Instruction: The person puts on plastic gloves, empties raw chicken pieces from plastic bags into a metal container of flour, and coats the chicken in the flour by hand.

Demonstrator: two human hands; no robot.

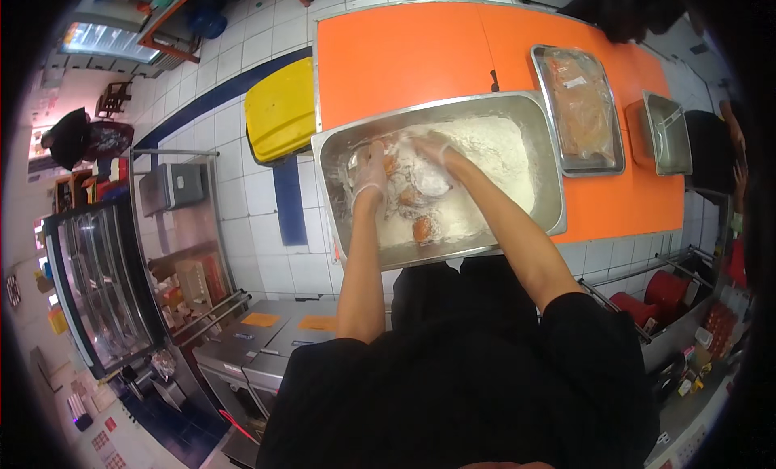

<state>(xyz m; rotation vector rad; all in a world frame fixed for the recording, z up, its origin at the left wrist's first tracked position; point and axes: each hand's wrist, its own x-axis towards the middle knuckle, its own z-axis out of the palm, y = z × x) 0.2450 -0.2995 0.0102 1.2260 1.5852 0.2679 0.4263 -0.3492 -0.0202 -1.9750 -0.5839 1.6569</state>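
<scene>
A deep stainless-steel pan [548, 196] at the table's near edge holds white flour [500, 160]. My left hand [370, 172], in a clear disposable glove, is in the pan's left part, against flour-dusted orange-brown food pieces. Also gloved, my right hand [433, 150] reaches into the flour near the middle; its fingers are blurred and dusted over. Between and below the hands lie a heavily floured lump [431, 183] and an orange-brown piece [422, 229], which look like coated meat. Whether either hand grips a piece is hidden by flour and blur.
On the orange tabletop [400, 50], a metal tray [617, 147] of bagged orange-toned food [579, 108] touches the pan's right side. Farther right stands a smaller steel container [673, 141]. A yellow lidded bin [279, 111] is left of the table. Another person [709, 147] is at the far right.
</scene>
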